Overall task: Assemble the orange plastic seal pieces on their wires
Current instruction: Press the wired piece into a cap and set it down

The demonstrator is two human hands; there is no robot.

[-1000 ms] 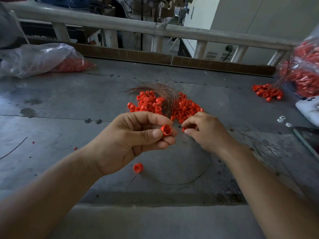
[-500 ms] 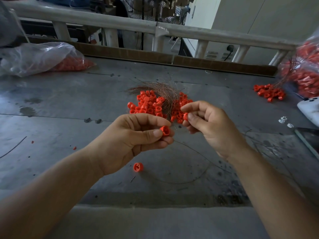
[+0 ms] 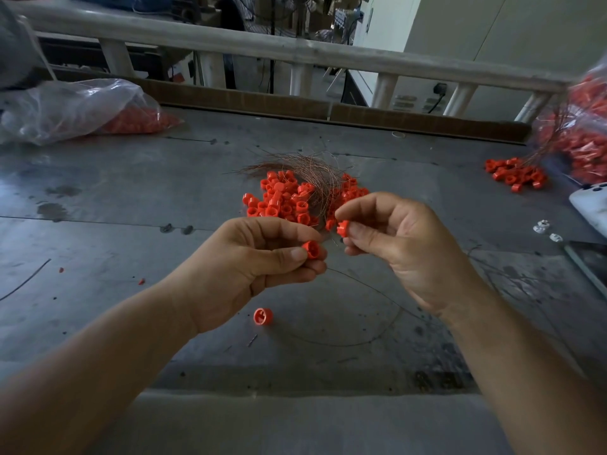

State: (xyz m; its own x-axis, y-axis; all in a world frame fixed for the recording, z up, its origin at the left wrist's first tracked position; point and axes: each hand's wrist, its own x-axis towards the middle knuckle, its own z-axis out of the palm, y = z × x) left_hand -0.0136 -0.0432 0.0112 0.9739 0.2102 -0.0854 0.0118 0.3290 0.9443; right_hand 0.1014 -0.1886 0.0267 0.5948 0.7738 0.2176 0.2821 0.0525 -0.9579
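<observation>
The left hand (image 3: 249, 267) has curled fingers and pinches an orange cap (image 3: 311, 249) between thumb and fingertips; a thin wire (image 3: 364, 284) runs from under these fingers down to the table (image 3: 98, 198). The right hand (image 3: 404, 247), just beside it, pinches a second piece (image 3: 343, 227) between thumb and index finger, the two pieces near but apart. Behind the hands a pile (image 3: 279, 201) of orange pieces lies on the table with a wire bundle (image 3: 312, 172) across it, and one loose piece (image 3: 262, 316) lies near the left wrist.

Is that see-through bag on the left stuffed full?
Not full. The clear bag lies slack and crumpled, with orange pieces heaped only at its right end.
</observation>
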